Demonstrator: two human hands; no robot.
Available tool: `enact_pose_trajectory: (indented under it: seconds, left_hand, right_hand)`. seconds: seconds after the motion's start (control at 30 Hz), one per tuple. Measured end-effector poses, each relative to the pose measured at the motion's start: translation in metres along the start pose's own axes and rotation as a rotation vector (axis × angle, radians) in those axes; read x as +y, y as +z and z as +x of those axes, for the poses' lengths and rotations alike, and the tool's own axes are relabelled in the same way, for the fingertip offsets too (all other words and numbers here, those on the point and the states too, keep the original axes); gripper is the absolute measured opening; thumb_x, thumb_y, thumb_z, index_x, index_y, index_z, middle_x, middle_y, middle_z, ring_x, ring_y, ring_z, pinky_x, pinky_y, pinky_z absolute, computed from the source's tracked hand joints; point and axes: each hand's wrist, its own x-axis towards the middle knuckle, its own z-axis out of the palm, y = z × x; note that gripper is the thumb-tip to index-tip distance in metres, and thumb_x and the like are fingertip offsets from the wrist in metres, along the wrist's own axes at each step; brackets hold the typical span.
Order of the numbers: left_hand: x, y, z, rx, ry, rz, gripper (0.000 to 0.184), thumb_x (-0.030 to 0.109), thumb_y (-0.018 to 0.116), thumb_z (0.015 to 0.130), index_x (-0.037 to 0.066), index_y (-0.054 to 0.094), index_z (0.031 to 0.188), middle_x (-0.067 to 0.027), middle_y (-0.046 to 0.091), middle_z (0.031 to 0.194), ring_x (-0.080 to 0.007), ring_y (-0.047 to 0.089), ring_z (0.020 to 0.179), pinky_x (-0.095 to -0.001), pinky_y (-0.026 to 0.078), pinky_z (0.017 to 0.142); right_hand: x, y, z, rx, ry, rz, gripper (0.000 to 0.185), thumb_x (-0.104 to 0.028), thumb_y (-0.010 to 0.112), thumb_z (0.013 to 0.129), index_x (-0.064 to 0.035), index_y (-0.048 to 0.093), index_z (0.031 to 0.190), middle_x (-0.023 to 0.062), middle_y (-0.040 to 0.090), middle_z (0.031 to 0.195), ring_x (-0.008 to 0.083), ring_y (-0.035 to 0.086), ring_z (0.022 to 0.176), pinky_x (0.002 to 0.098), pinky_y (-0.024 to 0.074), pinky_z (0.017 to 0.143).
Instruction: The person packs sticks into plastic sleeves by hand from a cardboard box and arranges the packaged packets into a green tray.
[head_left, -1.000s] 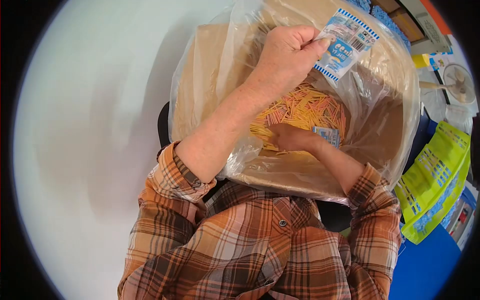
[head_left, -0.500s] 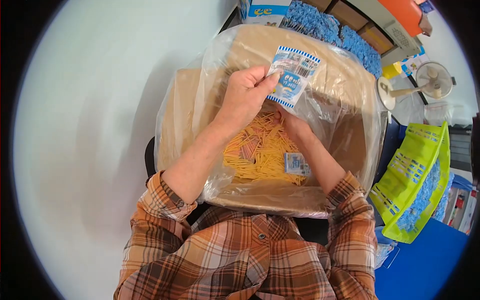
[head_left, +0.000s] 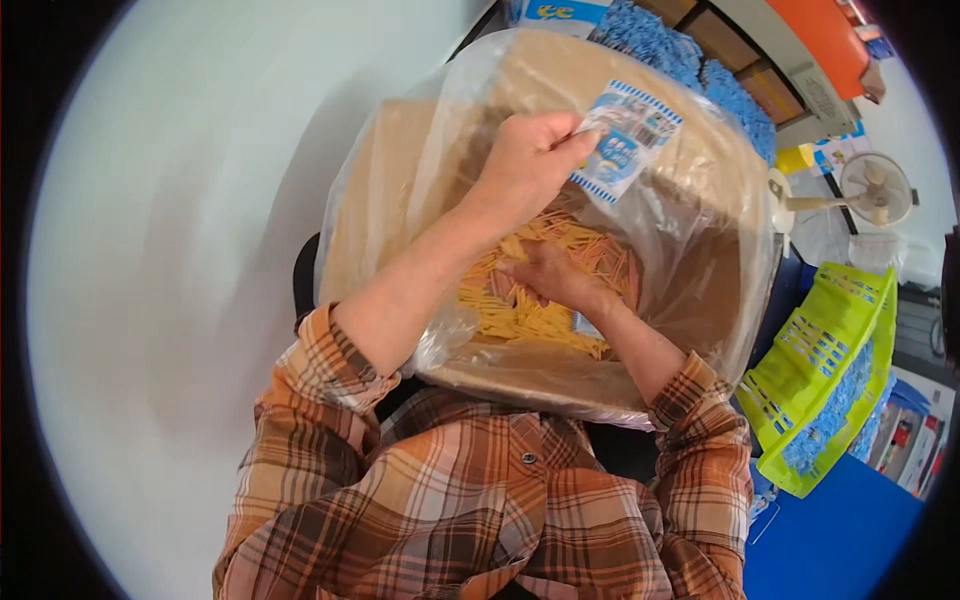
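My left hand pinches the lower left side of a blue and white printed packet, raised over a cardboard box lined with clear plastic. Inside the box lies a heap of thin yellow and pink sticks. Down among these sticks is my right hand, its fingers curled; whether it grips any of them cannot be made out. A second packet lies on the sticks, partly hidden behind my right wrist.
A green basket with blue packets stands at the right, on a blue surface. Behind the box are piles of blue packets and a printed carton. A fan is at the upper right. A pale wall or surface fills the left.
Since half a second ago, my right hand has moved left and down over the sticks, and its forearm now covers much of the lying packet. My left hand keeps hold of the raised packet.
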Motion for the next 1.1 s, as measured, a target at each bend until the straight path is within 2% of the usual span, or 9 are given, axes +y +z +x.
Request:
enact_pose_trajectory:
  seconds: [0.17, 0.3, 0.37, 0.57, 0.67, 0.73, 0.97, 1.07, 1.1]
  left_hand:
    - [-0.002, 0.001, -0.001, 0.002, -0.01, -0.063, 0.021, 0.01, 0.057, 0.095, -0.006, 0.066, 0.104, -0.0015, 0.067, 0.091, -0.0031, 0.057, 0.081, -0.0202, 0.047, 0.072]
    - [0.001, 0.0, -0.001, 0.018, -0.012, 0.005, 0.022, 0.011, 0.056, 0.095, -0.006, 0.066, 0.104, -0.0013, 0.067, 0.092, -0.0034, 0.057, 0.081, -0.0208, 0.047, 0.073]
    - [0.002, 0.0, -0.001, 0.032, -0.003, 0.038, 0.022, 0.011, 0.056, 0.096, -0.007, 0.065, 0.105, -0.0014, 0.067, 0.093, -0.0037, 0.057, 0.082, -0.0211, 0.047, 0.075]
    - [0.008, 0.002, -0.005, 0.058, 0.064, -0.149, 0.023, 0.011, 0.054, 0.097, -0.006, 0.064, 0.108, -0.0025, 0.068, 0.096, -0.0041, 0.058, 0.084, -0.0215, 0.047, 0.078]
    - [0.007, 0.003, -0.006, 0.043, 0.067, -0.236, 0.023, 0.012, 0.054, 0.097, -0.006, 0.064, 0.108, -0.0037, 0.069, 0.097, -0.0047, 0.059, 0.085, -0.0218, 0.048, 0.079]
    - [0.005, 0.004, -0.006, 0.027, 0.051, -0.22, 0.023, 0.012, 0.055, 0.097, -0.005, 0.064, 0.109, -0.0035, 0.068, 0.097, -0.0047, 0.059, 0.084, -0.0217, 0.048, 0.078]
    - [0.005, 0.009, -0.012, -0.103, 0.013, -0.119, 0.016, 0.012, 0.058, 0.094, -0.002, 0.066, 0.097, 0.0052, 0.062, 0.079, 0.0005, 0.049, 0.07, -0.019, 0.042, 0.063]
    - [0.005, 0.014, -0.012, -0.206, -0.038, -0.293, 0.015, 0.012, 0.058, 0.094, -0.001, 0.065, 0.099, 0.004, 0.063, 0.08, 0.0003, 0.052, 0.072, -0.0185, 0.044, 0.063]
    - [0.003, 0.013, -0.012, -0.238, -0.057, -0.305, 0.015, 0.012, 0.058, 0.095, -0.001, 0.065, 0.099, 0.0037, 0.063, 0.081, 0.0001, 0.053, 0.072, -0.0186, 0.044, 0.063]
  right_hand:
    - [0.02, 0.029, 0.025, -0.11, 0.04, -0.019, 0.041, -0.037, 0.062, 0.09, 0.0036, 0.056, 0.096, 0.0119, 0.057, 0.07, 0.0183, 0.055, 0.053, 0.0334, 0.0451, 0.045]
    - [0.064, 0.037, 0.05, 0.088, -0.286, -0.119, 0.036, -0.033, 0.063, 0.091, 0.0026, 0.056, 0.093, 0.0113, 0.062, 0.074, 0.0185, 0.057, 0.057, 0.033, 0.0473, 0.054]
    - [0.028, 0.019, 0.02, 0.032, -0.161, -0.02, 0.031, -0.028, 0.063, 0.091, 0.0022, 0.057, 0.095, 0.0109, 0.063, 0.076, 0.0168, 0.059, 0.062, 0.0311, 0.0482, 0.059]
    - [-0.03, -0.031, -0.076, 0.532, -0.296, 0.042, 0.02, -0.019, 0.066, 0.09, -0.0022, 0.058, 0.082, 0.0013, 0.059, 0.069, 0.0087, 0.053, 0.064, 0.0264, 0.0442, 0.057]
    - [-0.056, -0.076, -0.093, 0.809, -0.326, 0.364, 0.032, -0.026, 0.051, 0.096, -0.0055, 0.052, 0.072, -0.0013, 0.049, 0.063, 0.0084, 0.041, 0.059, 0.0232, 0.0346, 0.055]
    - [-0.049, -0.118, -0.073, 1.013, -0.685, 0.111, 0.037, -0.033, 0.047, 0.094, -0.0044, 0.049, 0.071, 0.0021, 0.046, 0.06, 0.0136, 0.043, 0.06, 0.029, 0.0361, 0.057]
    - [-0.035, -0.169, -0.037, 1.311, -0.326, -0.234, 0.038, -0.036, 0.052, 0.091, -0.0011, 0.054, 0.075, 0.0098, 0.051, 0.063, 0.0233, 0.045, 0.056, 0.0367, 0.0401, 0.057]
    - [-0.032, -0.164, -0.039, 1.354, -0.516, -0.632, 0.035, -0.032, 0.057, 0.091, 0.0003, 0.058, 0.078, 0.0083, 0.053, 0.063, 0.0192, 0.05, 0.055, 0.035, 0.0405, 0.054]
    - [-0.036, -0.16, -0.043, 1.298, -0.531, -0.438, 0.034, -0.031, 0.057, 0.092, 0.0004, 0.058, 0.078, 0.0067, 0.054, 0.063, 0.0168, 0.051, 0.056, 0.0331, 0.0408, 0.053]
